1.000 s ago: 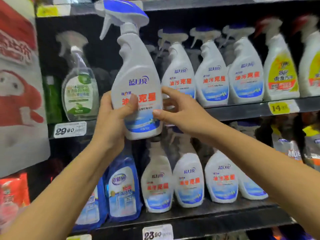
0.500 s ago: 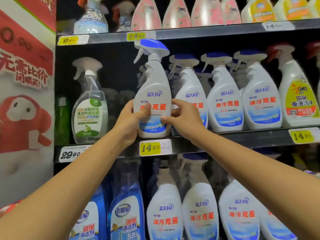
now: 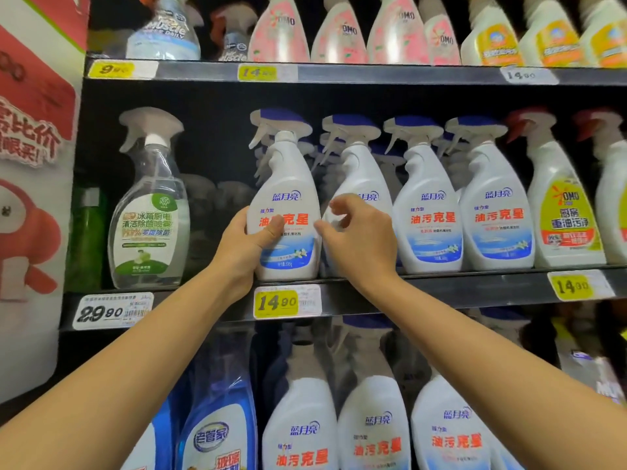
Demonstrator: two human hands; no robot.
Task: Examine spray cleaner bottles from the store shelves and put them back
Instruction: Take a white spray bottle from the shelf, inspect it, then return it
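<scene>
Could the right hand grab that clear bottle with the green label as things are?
Probably not easily: the left hand and the white bottle it grips stand between the right hand and the clear bottle.

"蓝月亮 油污克星" on the white bottle (image 3: pixel 288 205) — "14.80" on the yellow tag (image 3: pixel 276 302) below, "29.90" on the white tag (image 3: pixel 101 313)

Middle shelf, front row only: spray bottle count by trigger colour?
blue-trigger bottle: 4
red-trigger bottle: 2
white-trigger bottle: 1
Total: 7
</scene>
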